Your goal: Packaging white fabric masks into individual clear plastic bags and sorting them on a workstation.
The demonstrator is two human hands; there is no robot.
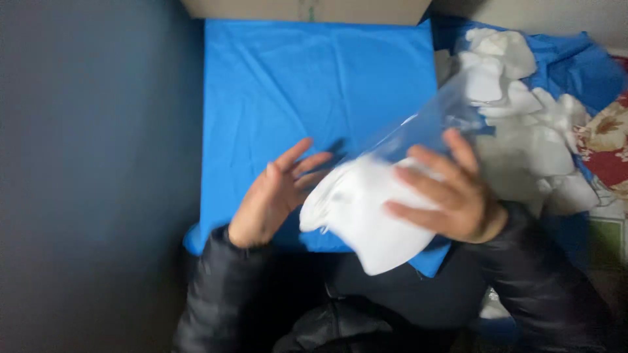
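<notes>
My right hand (451,196) grips a white soft item (366,212), blurred by motion, together with a clear plastic bag (425,127) that rises behind my fingers. The white item hangs over the near edge of a blue cloth-covered surface (294,85). My left hand (271,196) is beside the white item on its left, fingers spread, holding nothing; whether it touches the item I cannot tell. Both arms wear dark sleeves.
A heap of white pieces (523,111) lies to the right on more blue cloth. A floral fabric (608,144) shows at the far right. A cardboard edge (307,10) runs along the top. A dark area (91,176) lies to the left.
</notes>
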